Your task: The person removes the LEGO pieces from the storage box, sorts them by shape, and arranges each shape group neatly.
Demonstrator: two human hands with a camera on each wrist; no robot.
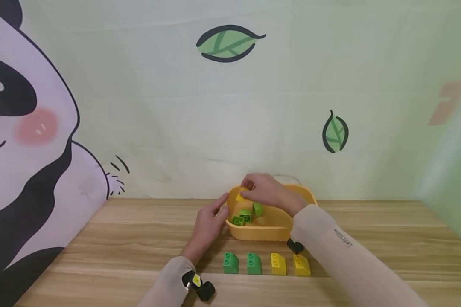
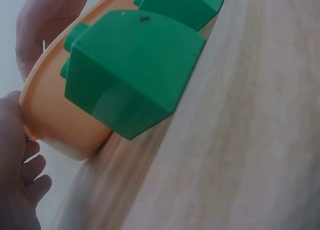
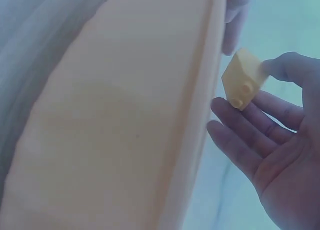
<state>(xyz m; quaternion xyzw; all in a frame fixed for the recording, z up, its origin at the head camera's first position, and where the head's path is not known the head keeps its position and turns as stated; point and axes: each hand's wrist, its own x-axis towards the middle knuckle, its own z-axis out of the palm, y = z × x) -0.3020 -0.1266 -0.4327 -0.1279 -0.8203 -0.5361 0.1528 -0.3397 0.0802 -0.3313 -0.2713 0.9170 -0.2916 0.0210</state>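
Observation:
Over the left end of an orange plastic bin (image 1: 261, 233), my right hand (image 1: 266, 189) pinches a yellow toy building block (image 3: 243, 79) between thumb and fingertips. Two studs on the block show in the right wrist view. My left hand (image 1: 209, 224) touches the bin's left side, its index finger extended and its thumb at the rim. Inside the bin lie several light green blocks (image 1: 245, 215). Part of the bin's interior is hidden by my right hand and forearm.
In front of the bin, two green sloped blocks (image 1: 230, 263) and two yellow sloped blocks (image 1: 278, 264) stand in a row on the wooden table (image 1: 138, 238). Behind the table is a light green wall covering (image 1: 157, 128) with a panda and leaves.

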